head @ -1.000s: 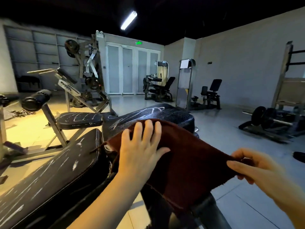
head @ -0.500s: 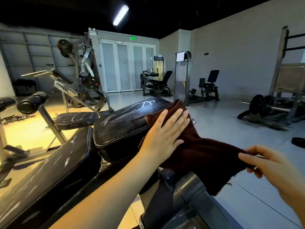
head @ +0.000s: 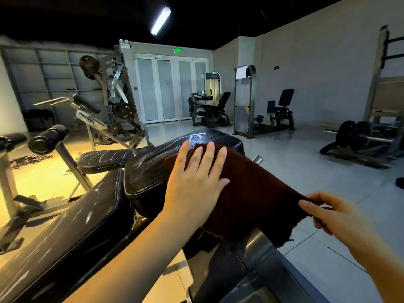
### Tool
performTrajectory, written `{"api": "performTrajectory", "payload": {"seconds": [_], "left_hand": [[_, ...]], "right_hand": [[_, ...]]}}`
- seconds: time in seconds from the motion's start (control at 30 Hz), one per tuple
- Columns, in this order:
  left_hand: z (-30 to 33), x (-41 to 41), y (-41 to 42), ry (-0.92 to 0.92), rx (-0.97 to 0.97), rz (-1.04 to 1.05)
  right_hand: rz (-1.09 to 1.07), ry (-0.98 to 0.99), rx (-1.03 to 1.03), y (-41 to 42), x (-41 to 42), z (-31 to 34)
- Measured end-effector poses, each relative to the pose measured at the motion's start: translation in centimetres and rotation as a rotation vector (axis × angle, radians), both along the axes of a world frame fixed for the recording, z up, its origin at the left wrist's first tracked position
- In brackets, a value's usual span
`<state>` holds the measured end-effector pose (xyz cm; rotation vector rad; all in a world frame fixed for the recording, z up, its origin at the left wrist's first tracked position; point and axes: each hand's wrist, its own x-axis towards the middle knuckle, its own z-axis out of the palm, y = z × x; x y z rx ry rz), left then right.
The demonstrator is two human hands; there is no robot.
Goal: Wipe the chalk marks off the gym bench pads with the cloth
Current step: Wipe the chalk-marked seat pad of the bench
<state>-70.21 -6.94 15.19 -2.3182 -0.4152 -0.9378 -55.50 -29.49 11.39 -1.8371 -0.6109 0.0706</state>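
The cloth [head: 247,189] — dark red, frayed along its hanging edge — is lying over the right side of the seat pad [head: 157,169], draping down toward the floor. The left hand [head: 194,182] is pressing it flat with straight, spread fingers, likely to rub the chalk away. The right hand [head: 328,213] is pinching the loose corner, probably keeping the cloth taut. White streaks are showing at the pad's far end and on the long back pad [head: 65,232] — neither looks finished.
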Motion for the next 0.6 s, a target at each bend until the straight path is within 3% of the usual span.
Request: {"api": "performTrajectory", "payload": {"seconds": [0.17,0.33,0.6], "left_hand": [[4.4,1.9,-0.4,0.032,-0.341,-0.228],[5.9,0.3,0.9,-0.072,-0.603,-0.448],[7.4,-1.6,1.6,-0.039,-0.941,-0.432]], "right_hand": [[-0.082,-0.057,0.059,-1.0,0.1,1.6],[-0.131,-0.08,0.139,-1.1,0.4,3.7],[-0.099,-0.147,0.299,-1.1,-0.4,6.6]]}}
